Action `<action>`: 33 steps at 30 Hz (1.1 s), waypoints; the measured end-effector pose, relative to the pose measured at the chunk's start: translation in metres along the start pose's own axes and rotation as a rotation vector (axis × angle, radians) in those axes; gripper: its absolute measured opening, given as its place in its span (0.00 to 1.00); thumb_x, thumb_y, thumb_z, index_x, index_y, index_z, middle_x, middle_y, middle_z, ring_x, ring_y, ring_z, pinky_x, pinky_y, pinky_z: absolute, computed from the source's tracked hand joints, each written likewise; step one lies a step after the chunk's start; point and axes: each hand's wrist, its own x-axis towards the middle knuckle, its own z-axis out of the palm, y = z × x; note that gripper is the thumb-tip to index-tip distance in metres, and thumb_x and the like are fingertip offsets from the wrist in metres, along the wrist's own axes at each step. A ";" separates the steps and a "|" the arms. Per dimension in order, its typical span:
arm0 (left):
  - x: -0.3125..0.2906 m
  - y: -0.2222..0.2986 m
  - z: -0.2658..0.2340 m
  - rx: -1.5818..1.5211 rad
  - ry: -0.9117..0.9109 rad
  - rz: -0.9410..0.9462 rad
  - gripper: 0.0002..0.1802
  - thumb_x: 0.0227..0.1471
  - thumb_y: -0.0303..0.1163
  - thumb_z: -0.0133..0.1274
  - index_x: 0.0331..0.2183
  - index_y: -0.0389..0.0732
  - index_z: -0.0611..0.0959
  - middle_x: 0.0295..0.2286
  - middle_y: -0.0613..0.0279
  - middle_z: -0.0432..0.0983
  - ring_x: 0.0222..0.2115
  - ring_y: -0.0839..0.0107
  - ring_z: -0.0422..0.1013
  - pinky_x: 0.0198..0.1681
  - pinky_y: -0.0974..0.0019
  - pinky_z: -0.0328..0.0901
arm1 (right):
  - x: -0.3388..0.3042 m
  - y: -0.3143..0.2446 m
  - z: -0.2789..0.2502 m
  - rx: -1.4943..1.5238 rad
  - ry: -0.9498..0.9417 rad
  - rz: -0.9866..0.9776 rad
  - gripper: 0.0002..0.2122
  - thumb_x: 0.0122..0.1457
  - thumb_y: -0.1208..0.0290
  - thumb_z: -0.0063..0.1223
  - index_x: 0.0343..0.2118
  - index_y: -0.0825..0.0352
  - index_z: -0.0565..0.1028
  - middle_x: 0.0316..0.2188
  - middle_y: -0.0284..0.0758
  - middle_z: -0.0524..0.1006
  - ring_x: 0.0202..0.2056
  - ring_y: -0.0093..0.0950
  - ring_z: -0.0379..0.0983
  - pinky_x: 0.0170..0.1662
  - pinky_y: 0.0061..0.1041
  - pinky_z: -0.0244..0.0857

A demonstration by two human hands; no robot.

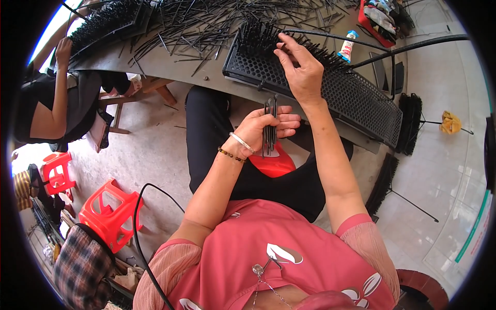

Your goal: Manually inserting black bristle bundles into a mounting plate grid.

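Beside a grey table [214,72], the left hand [261,126] clasps strips [269,132] under its thumb, fingers extended; the right hand [301,70], fingers bent, nears a panel's [356,103] bristles [256,40], its hold unclear. Loose strips [206,26] lie beyond.

Rods [269,134] in left hand [253,128]; right [304,72] by bristles [254,41]

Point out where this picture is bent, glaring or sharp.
In the head view, the fisheye lens bows the front edge of the table and leaves black corners; in the head view, the upper-left rim is blown out to white, with bluish fringing; in the head view, the left hand and right hand look fairly sharp, without obvious motion blur.
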 end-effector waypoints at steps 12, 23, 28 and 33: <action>-0.001 -0.001 0.001 -0.004 0.002 -0.003 0.25 0.48 0.17 0.37 0.51 0.24 0.65 0.46 0.40 0.70 0.46 0.55 0.71 0.50 0.58 0.68 | -0.004 0.005 -0.008 -0.385 -0.002 -0.255 0.11 0.53 0.76 0.56 0.41 0.66 0.77 0.34 0.37 0.77 0.35 0.33 0.73 0.38 0.28 0.68; -0.001 -0.002 0.004 0.011 0.008 -0.010 0.25 0.49 0.18 0.37 0.51 0.24 0.65 0.46 0.40 0.69 0.46 0.55 0.70 0.50 0.59 0.68 | -0.001 -0.003 -0.013 -0.418 -0.277 -0.351 0.17 0.53 0.82 0.49 0.47 0.66 0.73 0.42 0.38 0.74 0.41 0.36 0.72 0.44 0.30 0.67; -0.002 -0.002 0.003 0.008 -0.001 -0.007 0.25 0.49 0.18 0.37 0.51 0.24 0.65 0.46 0.40 0.69 0.47 0.55 0.70 0.50 0.59 0.67 | -0.002 -0.002 -0.016 -0.524 -0.218 -0.318 0.19 0.52 0.83 0.48 0.49 0.68 0.71 0.43 0.37 0.74 0.41 0.35 0.72 0.46 0.30 0.65; -0.001 -0.003 0.002 -0.038 -0.011 0.010 0.22 0.51 0.18 0.39 0.50 0.24 0.66 0.45 0.37 0.69 0.46 0.52 0.70 0.50 0.54 0.67 | -0.003 -0.001 -0.018 -0.555 -0.249 -0.332 0.20 0.52 0.83 0.46 0.50 0.68 0.70 0.43 0.38 0.74 0.41 0.36 0.71 0.47 0.30 0.63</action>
